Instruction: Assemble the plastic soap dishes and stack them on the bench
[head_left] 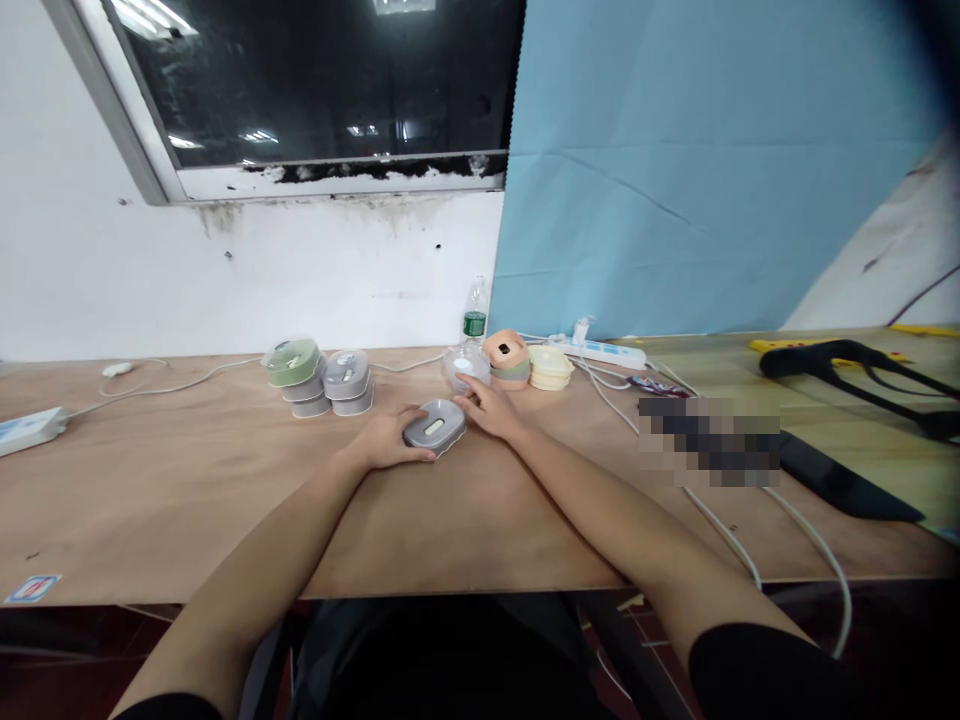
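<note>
A grey soap-box-like oval container (435,427) with a pale slot-shaped piece in its top lies on the table in front of me. My left hand (386,438) grips its left side, thumb along the front and fingers behind. My right hand (489,408) is just beyond its right end, index finger stretched toward a stack of clear plastic lids (466,366). Whether that fingertip touches the lids, I cannot tell. Behind the right hand are orange and green container parts (507,352) and a stack of pale yellow parts (550,368).
Stacked green-topped containers (292,363) and grey ones (348,375) stand at the back left. A plastic bottle (475,310) rises behind the lids. White power strips (604,352) and cables run along the back and right. A black strap-like object (847,365) lies at far right.
</note>
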